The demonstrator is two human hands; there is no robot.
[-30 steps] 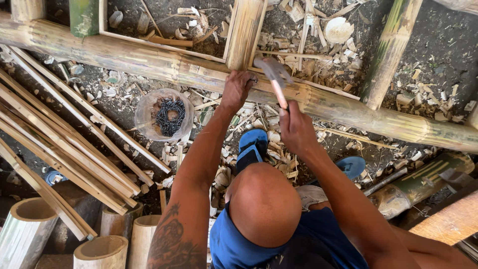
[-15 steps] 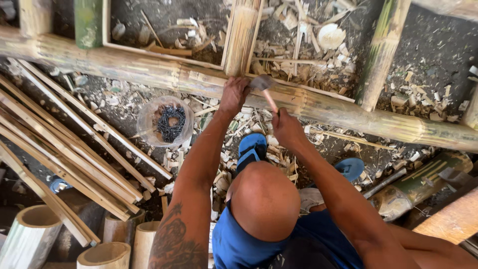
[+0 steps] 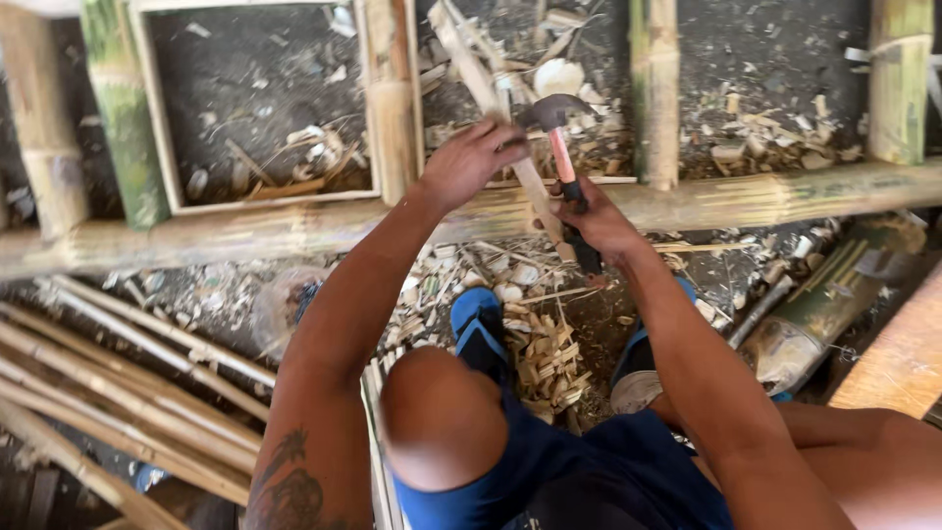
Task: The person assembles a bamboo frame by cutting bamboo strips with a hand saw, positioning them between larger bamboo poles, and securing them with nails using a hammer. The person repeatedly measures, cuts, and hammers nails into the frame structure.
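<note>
One hammer (image 3: 555, 128), gripped by the right hand (image 3: 599, 218); left hand (image 3: 471, 162), at nine o'clock, pinches one bamboo strip (image 3: 491, 98) above one horizontal pole (image 3: 294, 231). Four uprights cross it.

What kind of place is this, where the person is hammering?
Probably an outdoor bamboo workshop. Thick bamboo poles form a frame on bare dark ground, shavings litter it, and the right hand holds a hammer.

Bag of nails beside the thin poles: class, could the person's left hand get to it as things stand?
Probably yes. The left hand grips only a thin slat, and nothing lies between it and the bag below the bamboo beam.
</note>
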